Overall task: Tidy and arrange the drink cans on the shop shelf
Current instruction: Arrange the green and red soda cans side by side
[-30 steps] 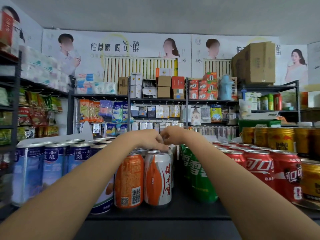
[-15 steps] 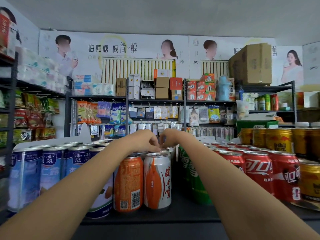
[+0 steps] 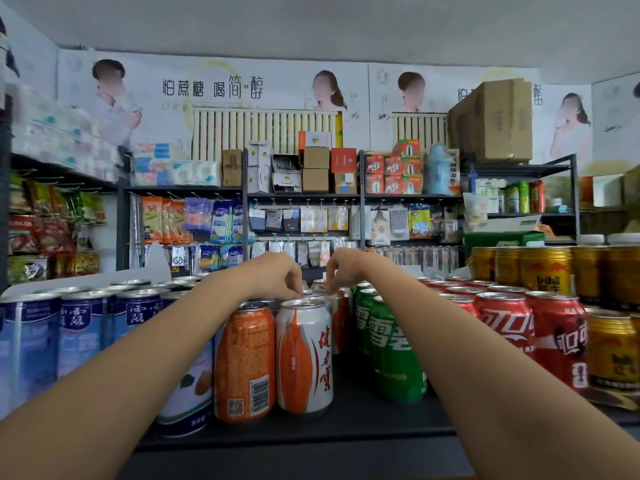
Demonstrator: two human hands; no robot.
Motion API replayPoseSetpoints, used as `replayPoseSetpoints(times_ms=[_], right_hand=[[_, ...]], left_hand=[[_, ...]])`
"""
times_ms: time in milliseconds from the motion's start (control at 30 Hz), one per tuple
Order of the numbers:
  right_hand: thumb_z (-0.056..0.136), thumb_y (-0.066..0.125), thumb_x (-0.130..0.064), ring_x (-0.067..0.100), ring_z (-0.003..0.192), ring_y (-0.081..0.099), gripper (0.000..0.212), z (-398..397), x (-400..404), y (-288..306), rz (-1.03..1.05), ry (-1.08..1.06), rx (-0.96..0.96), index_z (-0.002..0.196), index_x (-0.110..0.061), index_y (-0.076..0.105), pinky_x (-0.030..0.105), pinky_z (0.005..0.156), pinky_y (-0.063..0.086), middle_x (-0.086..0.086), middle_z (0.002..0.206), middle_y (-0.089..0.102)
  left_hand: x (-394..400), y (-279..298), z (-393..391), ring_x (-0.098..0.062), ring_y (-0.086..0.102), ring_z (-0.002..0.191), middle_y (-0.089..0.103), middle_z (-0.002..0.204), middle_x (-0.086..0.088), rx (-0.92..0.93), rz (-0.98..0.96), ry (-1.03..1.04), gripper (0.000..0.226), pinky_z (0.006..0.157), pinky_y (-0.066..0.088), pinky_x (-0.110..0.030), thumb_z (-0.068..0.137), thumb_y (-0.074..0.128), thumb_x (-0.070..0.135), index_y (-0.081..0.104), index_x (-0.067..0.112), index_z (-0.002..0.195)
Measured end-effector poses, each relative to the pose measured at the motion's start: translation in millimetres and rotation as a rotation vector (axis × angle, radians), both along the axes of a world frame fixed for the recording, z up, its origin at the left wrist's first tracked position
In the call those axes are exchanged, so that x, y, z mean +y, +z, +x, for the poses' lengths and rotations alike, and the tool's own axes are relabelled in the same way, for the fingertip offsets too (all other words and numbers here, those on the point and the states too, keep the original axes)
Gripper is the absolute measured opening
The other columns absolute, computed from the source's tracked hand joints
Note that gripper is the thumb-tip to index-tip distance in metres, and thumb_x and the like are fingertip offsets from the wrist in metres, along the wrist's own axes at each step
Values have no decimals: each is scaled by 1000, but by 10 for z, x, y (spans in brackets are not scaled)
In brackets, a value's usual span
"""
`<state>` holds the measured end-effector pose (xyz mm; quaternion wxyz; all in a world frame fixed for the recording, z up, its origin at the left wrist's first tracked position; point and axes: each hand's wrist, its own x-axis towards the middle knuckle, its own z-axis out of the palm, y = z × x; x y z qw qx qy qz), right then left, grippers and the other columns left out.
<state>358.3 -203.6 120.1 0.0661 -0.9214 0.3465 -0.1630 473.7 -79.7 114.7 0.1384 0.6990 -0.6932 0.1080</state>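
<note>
Both arms are reaching in over the shelf toward twelve o'clock. The left hand is curling its fingers down onto the tops of the cans in the middle row, fingertips touching a can top just behind the white-and-orange can; whether it is actually gripping one, I cannot tell. The right hand is doing the same just beside it at one o'clock, fingers bent down onto the rear cans, grip likewise unclear. The two hands are sitting near each other without touching. The white-and-orange can is standing upright at the front, touching the orange can at its nine o'clock. Green cans are lining up at three o'clock, red cola cans beyond them, gold cans further out at two o'clock. Blue cans are filling the nine o'clock side.
</note>
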Motion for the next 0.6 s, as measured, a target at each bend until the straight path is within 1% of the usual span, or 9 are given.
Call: replayPoseSetpoints(times_ms=[67, 133, 200, 267, 333, 400, 433, 500, 600], right_hand=[[81, 70, -19, 26, 112, 52, 26, 18, 8, -5, -30, -31, 11, 102, -5, 65, 36, 91, 43, 9, 124, 56], [82, 68, -20, 24, 107, 53, 32, 25, 30, 1, -56, -41, 37, 108, -3, 63, 34, 89, 43, 10, 123, 57], [85, 66, -21, 20, 99, 52, 29, -2, 65, 34, -71, -27, 56, 108, -5, 64, 31, 85, 43, 8, 122, 58], [87, 63, -18, 20, 105, 54, 23, -73, 107, 99, -89, 14, 41, 107, -8, 66, 31, 90, 43, 6, 120, 59], [87, 61, -11, 19, 110, 53, 22, -196, 177, 159, -66, 81, 23, 109, -11, 67, 34, 99, 42, 3, 116, 59], [87, 60, -6, 19, 111, 53, 28, -329, 281, 178, 31, 157, 53, 114, -10, 64, 36, 102, 41, 5, 117, 60], [87, 60, -5, 19, 113, 53, 30, -372, 330, 175, 60, 183, 82, 116, -9, 62, 35, 103, 40, 7, 120, 60], [87, 59, -5, 21, 113, 53, 29, -394, 393, 150, 47, 199, 122, 116, -8, 62, 36, 103, 39, 8, 122, 59], [85, 62, -13, 21, 111, 52, 26, -355, 434, 115, 24, 199, 156, 111, -8, 64, 42, 105, 37, 5, 117, 60]], left_hand=[[-5, -2, 1, 4, 50, 70, 67, 96, 6, 6, -5, 0, 12, 52, 36, -6, 86, 63, 18, 69, 13, 95], [-4, 0, -2, 3, 52, 71, 65, 91, 8, 27, -9, -1, 11, 53, 37, -6, 85, 64, 17, 69, 13, 94], [-6, -3, -15, -2, 56, 78, 66, 91, 6, 61, -11, -6, 9, 58, 39, -6, 84, 66, 18, 69, 13, 90], [-11, -5, -36, -8, 59, 86, 66, 90, 6, 99, -13, -22, 6, 67, 44, -10, 82, 68, 19, 68, 14, 85], [-12, 5, -83, -12, 61, 95, 67, 93, 4, 141, -9, -43, 7, 81, 49, -22, 79, 71, 20, 66, 17, 78], [-35, 13, -135, -15, 61, 102, 67, 100, 1, 188, -4, -70, 11, 94, 47, -34, 76, 73, 19, 63, 19, 73], [-50, 10, -161, -16, 61, 101, 67, 96, 2, 217, 4, -87, 12, 95, 47, -36, 76, 74, 17, 62, 18, 72], [-87, -8, -205, -16, 63, 94, 67, 84, 6, 249, 29, -108, 13, 93, 48, -36, 76, 73, 14, 61, 16, 73], [-148, -13, -218, -15, 61, 97, 65, 89, 5, 197, 44, -85, 15, 92, 47, -34, 78, 71, 13, 59, 19, 72]])
